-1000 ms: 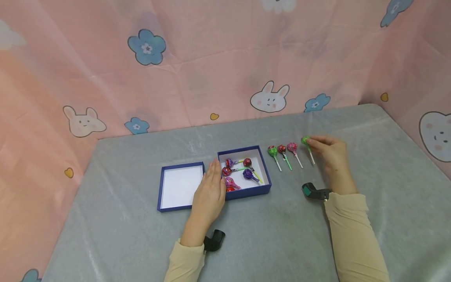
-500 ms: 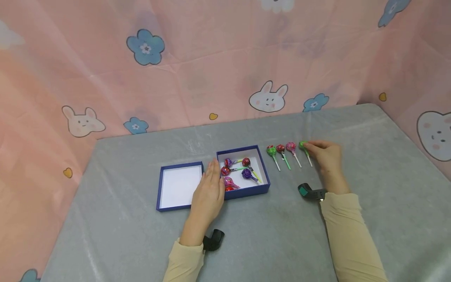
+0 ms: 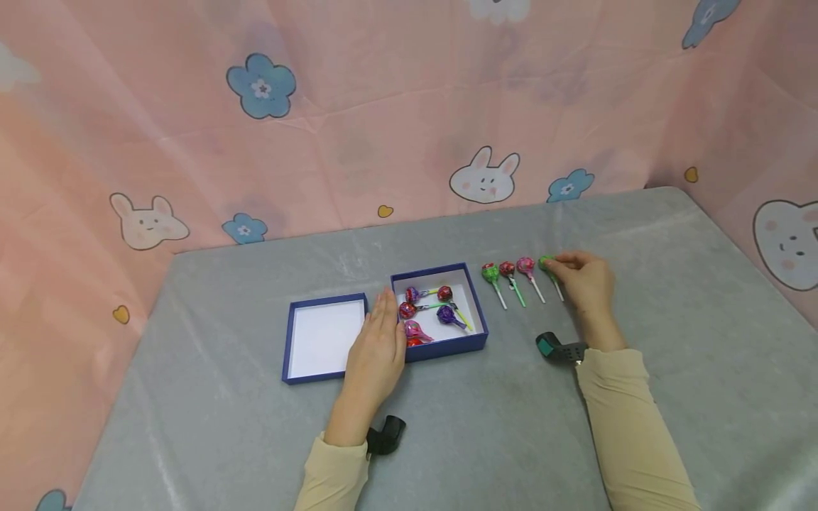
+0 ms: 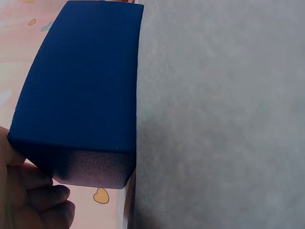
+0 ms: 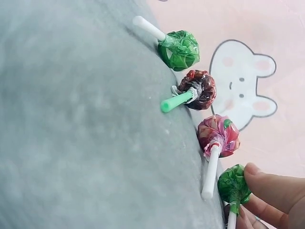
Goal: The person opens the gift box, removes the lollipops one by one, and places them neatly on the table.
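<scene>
- While the right hand (image 3: 586, 284) pinches its wrapped head between thumb and fingers, the held green lollipop (image 3: 544, 262) is at the right end of a row, its white stick pointing toward the person; whether it touches the table cannot be told.
- Just left of it is a pink lollipop (image 3: 526, 265) with a white stick, then a dark red lollipop (image 3: 507, 269) with a green stick, then another green lollipop (image 3: 490, 272) with a white stick, nearest the box.
- The blue box (image 3: 450, 348), white inside, stands left of the row, with several lollipops lying in it at different angles, among them a purple lollipop (image 3: 447, 316).
- Along the box's left side lies the left hand (image 3: 377, 348), fingers straight and touching it, well apart from the right hand.
- Left of that hand is a shallow blue-edged tray (image 3: 326, 341) with a white inside, partly covered by the hand.
- Both wrists carry black devices (image 3: 387, 436) below beige sleeves (image 3: 335, 472).
- Everything stands on a grey-covered table (image 3: 479, 440) before a pink curtain (image 3: 383, 106) printed with rabbits and flowers.
</scene>
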`<state>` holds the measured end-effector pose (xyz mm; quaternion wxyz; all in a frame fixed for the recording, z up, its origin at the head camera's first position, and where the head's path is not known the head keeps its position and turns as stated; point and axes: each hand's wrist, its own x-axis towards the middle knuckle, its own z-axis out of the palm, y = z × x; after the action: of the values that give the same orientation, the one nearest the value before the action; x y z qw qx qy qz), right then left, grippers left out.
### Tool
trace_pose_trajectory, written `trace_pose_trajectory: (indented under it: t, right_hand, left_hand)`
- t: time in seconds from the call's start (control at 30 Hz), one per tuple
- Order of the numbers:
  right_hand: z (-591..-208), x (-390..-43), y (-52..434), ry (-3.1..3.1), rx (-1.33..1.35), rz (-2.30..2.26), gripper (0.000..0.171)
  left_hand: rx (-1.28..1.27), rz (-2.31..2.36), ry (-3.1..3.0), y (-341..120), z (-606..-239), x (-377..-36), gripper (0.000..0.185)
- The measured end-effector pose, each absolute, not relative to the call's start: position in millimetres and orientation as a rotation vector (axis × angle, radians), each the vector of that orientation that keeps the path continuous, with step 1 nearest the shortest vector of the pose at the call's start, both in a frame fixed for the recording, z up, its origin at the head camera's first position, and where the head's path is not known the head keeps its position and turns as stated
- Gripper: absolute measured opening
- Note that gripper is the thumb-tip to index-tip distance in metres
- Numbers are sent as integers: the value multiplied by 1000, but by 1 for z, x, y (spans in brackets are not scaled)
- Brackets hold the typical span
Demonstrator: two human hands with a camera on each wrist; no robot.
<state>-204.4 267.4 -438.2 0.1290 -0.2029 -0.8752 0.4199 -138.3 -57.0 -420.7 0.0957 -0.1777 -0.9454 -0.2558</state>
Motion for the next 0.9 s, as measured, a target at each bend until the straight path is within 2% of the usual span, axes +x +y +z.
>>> trace_pose_trajectory:
  t: [0.9]
  right_hand:
    - [-436,-205,266,-2455,-605,1277,33]
  left_hand:
    - [-523,-764,-2825,-58,-421,-139,51]
